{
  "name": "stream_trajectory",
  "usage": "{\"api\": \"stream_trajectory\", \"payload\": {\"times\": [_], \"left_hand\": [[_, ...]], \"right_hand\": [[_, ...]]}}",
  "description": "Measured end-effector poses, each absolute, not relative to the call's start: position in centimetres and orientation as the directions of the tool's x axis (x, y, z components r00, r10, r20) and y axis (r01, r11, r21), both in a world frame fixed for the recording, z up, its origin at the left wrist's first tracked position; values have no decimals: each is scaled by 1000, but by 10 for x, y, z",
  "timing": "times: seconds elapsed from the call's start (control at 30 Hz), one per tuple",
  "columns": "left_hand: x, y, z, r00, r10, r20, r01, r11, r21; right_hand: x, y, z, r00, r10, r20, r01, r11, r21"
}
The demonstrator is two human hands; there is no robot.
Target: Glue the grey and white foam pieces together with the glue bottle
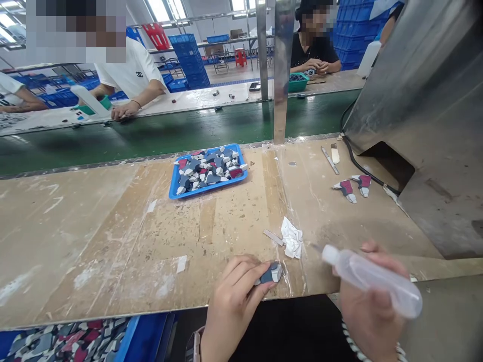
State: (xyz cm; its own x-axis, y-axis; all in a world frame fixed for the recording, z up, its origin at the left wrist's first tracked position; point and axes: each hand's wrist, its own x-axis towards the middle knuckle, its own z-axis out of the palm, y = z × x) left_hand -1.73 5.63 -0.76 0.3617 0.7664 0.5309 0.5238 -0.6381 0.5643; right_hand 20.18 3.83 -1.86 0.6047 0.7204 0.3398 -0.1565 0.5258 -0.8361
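Note:
Near the table's front edge, my left hand (239, 289) pinches a small grey and white piece (272, 273) between thumb and fingers. To its right, my right hand (372, 301) is wrapped round a translucent squeeze bottle (377, 281), its narrow tip pointing left; hand and bottle are slightly blurred. The tip is apart from the piece. Just beyond the piece lie a crumpled white tissue (292, 238) and a flat metal strip (273, 237). Farther back, a blue tray (208, 192) holds many grey, white and dark red pieces.
Two red and grey pieces (346, 190) lie at the right, near a knife-like tool (330, 160) and a black cable (354, 156). A metal housing (426, 125) bounds the right side. A metal post (279, 75) stands behind. People sit across the green belt (169, 128). A blue bin (130, 337) is below left.

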Motion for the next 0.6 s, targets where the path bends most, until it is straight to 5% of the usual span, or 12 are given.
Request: {"api": "stream_trajectory", "payload": {"times": [0.1,0.2,0.4,0.6], "left_hand": [[-17,56,-5,325,758,565,510,-644,570],[-17,53,-1,297,746,597,489,-655,576],[-18,42,9,227,743,630,407,-660,632],[-21,31,10,171,783,598,200,-622,757]], "right_hand": [[226,35,-13,528,849,-35,-432,233,-871],[250,32,-13,454,876,-160,-460,77,-885],[269,34,-15,597,802,24,-67,79,-995],[275,58,-30,512,835,201,392,-19,-920]]}}
